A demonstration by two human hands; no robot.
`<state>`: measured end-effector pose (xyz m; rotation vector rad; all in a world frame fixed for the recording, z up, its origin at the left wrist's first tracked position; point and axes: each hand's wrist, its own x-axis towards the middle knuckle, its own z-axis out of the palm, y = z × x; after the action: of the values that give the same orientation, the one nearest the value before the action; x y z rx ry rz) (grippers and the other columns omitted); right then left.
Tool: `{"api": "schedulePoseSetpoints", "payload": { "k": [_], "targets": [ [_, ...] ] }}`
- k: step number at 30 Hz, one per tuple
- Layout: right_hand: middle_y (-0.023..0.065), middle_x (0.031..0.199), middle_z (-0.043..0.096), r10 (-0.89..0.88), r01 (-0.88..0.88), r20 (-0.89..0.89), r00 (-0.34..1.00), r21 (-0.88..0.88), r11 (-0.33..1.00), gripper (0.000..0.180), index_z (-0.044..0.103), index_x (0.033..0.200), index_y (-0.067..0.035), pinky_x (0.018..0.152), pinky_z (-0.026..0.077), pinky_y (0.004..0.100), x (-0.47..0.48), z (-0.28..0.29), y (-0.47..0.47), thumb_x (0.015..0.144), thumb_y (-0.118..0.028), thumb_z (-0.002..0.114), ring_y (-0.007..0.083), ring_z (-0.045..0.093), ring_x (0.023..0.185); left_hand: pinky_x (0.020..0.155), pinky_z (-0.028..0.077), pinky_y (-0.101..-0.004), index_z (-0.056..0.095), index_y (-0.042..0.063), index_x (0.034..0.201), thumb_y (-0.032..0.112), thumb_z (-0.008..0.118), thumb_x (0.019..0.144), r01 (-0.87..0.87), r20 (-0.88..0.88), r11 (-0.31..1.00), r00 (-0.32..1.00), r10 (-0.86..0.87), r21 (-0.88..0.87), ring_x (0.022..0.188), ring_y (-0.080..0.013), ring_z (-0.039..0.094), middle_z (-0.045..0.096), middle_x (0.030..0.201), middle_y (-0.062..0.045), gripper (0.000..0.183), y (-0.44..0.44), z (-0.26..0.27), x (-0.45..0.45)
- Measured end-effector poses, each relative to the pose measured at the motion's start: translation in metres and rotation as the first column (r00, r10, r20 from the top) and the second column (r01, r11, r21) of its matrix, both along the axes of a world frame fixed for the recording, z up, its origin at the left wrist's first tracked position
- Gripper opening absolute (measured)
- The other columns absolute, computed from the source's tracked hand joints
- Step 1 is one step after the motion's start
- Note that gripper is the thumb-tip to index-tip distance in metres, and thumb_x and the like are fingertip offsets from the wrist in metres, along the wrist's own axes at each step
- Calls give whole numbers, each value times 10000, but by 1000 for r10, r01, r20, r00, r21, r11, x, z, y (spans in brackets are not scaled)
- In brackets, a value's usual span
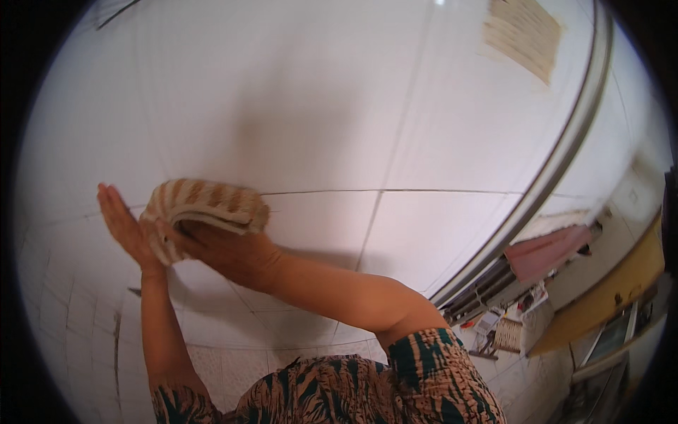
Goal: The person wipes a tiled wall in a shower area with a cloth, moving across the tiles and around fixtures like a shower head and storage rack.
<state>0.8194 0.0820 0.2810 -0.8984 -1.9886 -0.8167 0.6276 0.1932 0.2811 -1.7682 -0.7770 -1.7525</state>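
A folded cloth with tan and cream stripes (212,197), likely a towel, lies against the white tiled wall (318,132). My right hand (233,257) grips it from below, and the fingers partly disappear under its fold. At the cloth's left end, my left hand (124,230) is raised with its fingers stretched out straight. The base of that hand meets the cloth's edge in view; whether it presses on the cloth I cannot tell. Dark joint lines run between the tiles around both hands, and a faint brownish mark (249,132) shows above the cloth.
A tan sheet of paper (522,37) is stuck high on the wall's right. A pale trim strip (569,132) borders the wall. Beyond it are a pink cloth (548,252), a low stool with a woven seat (507,335) and a yellowish panel (598,302).
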Motion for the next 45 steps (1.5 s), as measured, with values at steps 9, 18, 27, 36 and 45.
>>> {"api": "schedulePoseSetpoints", "payload": {
  "k": [9,18,27,36,45],
  "targets": [
    [14,1096,612,-425,446,-166,890,118,887,582,558,1347,-218,825,406,353,131,-12,-75,775,-121,595,186,565,999,1148,186,-467,321,1,1464,398,336,1017,-89,-53,994,994,92,59,1417,-362,257,306,1526,-181,598,-15,7,10],
    [172,1353,422,-467,729,-770,435,-4,685,575,318,1455,-13,1093,245,394,316,-79,-157,902,-54,469,285,357,1244,1151,179,-477,296,7,1474,372,333,1029,-48,-71,995,996,54,93,1425,-355,238,287,1531,-191,577,-15,8,10],
    [16,1045,516,169,518,-985,-16,136,844,552,273,1479,-63,670,394,254,249,-63,-122,987,-173,497,100,424,774,1152,166,-474,277,-24,1471,373,315,1031,-96,-71,992,992,102,81,1425,-372,226,276,1533,-200,595,-14,6,13],
    [222,1503,296,-214,478,-830,515,71,876,597,183,1488,57,1136,188,403,100,-91,-64,1001,-167,447,311,300,1372,1145,171,-490,270,-47,1465,391,347,1023,-97,-67,994,993,100,47,1426,-392,216,263,1532,-220,627,-12,4,5],
    [124,1173,606,-133,43,-514,847,-183,982,457,582,1279,-114,898,431,433,-47,-67,-6,827,-115,650,311,559,1064,1107,219,-535,336,-18,1445,458,359,1008,-80,-57,997,995,80,8,1396,-424,271,297,1517,-226,647,-10,-2,-5]
  ]
}}
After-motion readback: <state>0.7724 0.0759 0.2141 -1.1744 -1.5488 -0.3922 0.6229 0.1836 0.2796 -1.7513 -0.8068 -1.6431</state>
